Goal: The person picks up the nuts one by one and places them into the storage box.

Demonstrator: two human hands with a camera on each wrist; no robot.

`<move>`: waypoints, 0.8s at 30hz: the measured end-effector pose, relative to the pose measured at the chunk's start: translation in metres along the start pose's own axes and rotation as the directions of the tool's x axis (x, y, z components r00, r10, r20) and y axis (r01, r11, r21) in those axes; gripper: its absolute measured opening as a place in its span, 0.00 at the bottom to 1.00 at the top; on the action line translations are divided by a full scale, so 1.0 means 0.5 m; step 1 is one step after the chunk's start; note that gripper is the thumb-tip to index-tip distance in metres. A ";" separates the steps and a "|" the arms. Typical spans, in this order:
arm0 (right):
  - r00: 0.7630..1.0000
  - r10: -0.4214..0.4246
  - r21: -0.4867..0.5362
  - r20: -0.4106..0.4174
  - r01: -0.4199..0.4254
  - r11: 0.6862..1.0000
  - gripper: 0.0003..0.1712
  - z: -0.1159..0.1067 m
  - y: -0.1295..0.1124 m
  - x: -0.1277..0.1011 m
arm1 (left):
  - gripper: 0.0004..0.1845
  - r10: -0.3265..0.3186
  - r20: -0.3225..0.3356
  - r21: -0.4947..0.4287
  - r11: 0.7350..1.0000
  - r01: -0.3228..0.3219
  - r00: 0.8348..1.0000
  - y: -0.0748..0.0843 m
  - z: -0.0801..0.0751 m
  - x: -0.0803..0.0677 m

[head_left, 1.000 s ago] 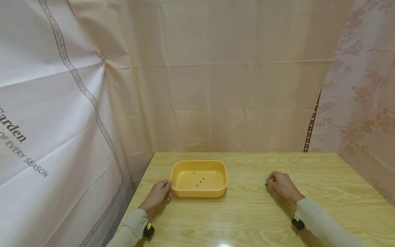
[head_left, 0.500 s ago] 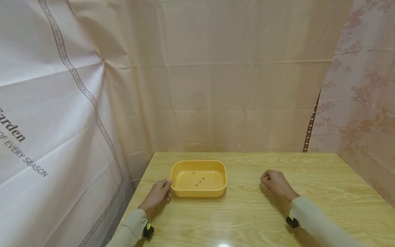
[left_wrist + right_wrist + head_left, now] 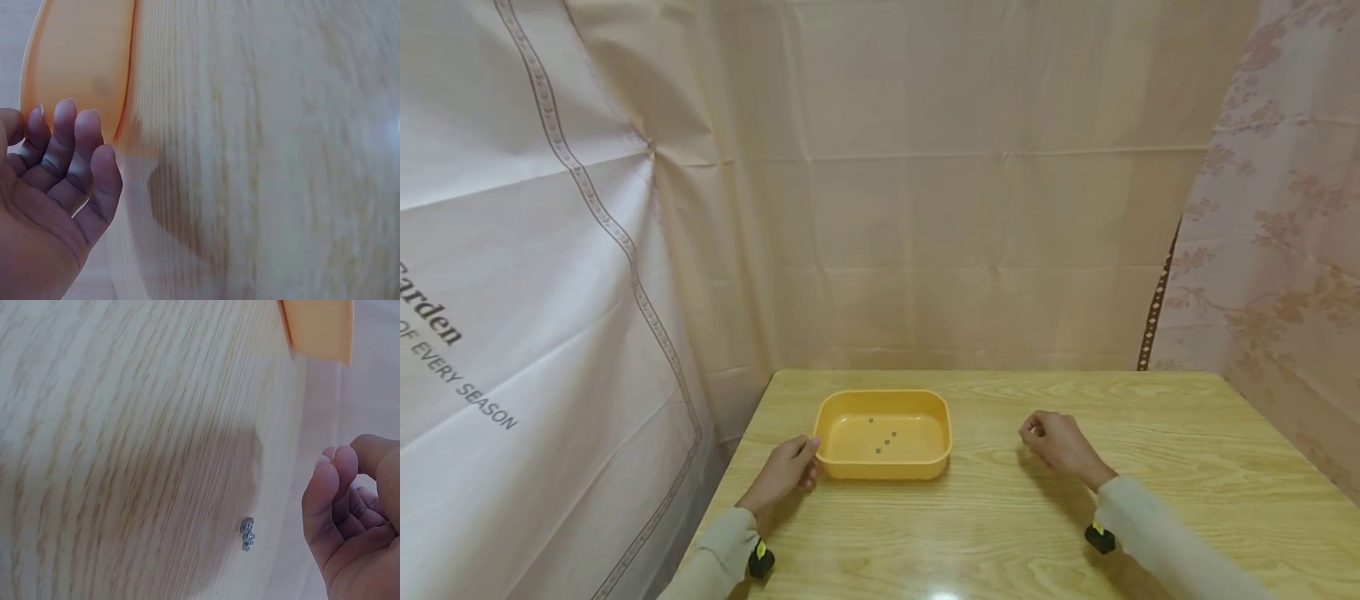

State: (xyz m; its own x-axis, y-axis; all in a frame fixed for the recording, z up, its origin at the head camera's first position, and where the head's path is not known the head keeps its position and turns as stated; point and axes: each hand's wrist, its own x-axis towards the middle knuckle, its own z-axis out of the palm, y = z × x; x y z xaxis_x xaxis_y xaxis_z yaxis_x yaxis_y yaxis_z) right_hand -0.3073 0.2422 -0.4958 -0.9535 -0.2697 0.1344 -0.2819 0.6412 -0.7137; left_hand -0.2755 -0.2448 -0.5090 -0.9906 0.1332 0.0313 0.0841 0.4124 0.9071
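A yellow plastic tray (image 3: 883, 469) stands on the table, with several small dark nuts (image 3: 887, 442) spread over its floor. My left hand (image 3: 784, 475) pinches the tray's left rim between thumb and forefinger; the other fingers (image 3: 105, 169) curl loosely beside its wall. Right of the tray, my right hand (image 3: 1062, 444) hovers over the table, thumb and fingertips drawn together. Whatever may lie between those fingertips is hidden. Small silvery metal nuts (image 3: 248, 533) lie close together on the wood below the right hand in the right wrist view; the hand covers them in the head view.
The wood-grain table (image 3: 970, 533) reaches back to a beige hanging cloth (image 3: 955, 208). A white printed cloth (image 3: 535, 333) hangs on the left, a flowered one (image 3: 1285, 250) on the right. Black wrist cameras (image 3: 1100, 537) sit under both sleeves.
My right hand has moved left, away from the spot where the nuts lay by its fingertips, toward the tray. The left hand and tray have stayed put.
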 end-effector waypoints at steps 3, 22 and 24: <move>1.000 -0.010 0.001 0.007 0.010 1.000 0.11 0.003 -0.003 0.003 | 0.23 -0.004 -0.001 0.000 1.000 0.004 1.000 0.001 -0.001 -0.001; 1.000 -0.027 0.011 0.016 0.027 1.000 0.11 0.022 -0.023 0.010 | 0.23 -0.017 0.005 -0.016 1.000 0.017 1.000 0.003 0.001 -0.003; 0.999 -0.038 0.012 0.017 0.038 0.999 0.10 0.023 -0.025 0.009 | 0.23 -0.020 0.009 -0.017 1.000 0.020 1.000 0.002 0.002 -0.005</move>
State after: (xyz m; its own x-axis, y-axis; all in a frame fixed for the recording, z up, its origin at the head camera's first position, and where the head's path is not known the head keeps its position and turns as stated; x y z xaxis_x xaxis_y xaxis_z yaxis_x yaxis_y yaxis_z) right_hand -0.3068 0.2246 -0.4942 -0.9400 -0.3065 0.1495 -0.3167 0.6217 -0.7164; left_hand -0.2731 -0.2438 -0.5085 -0.9911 0.1331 0.0097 0.0626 0.3992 0.9147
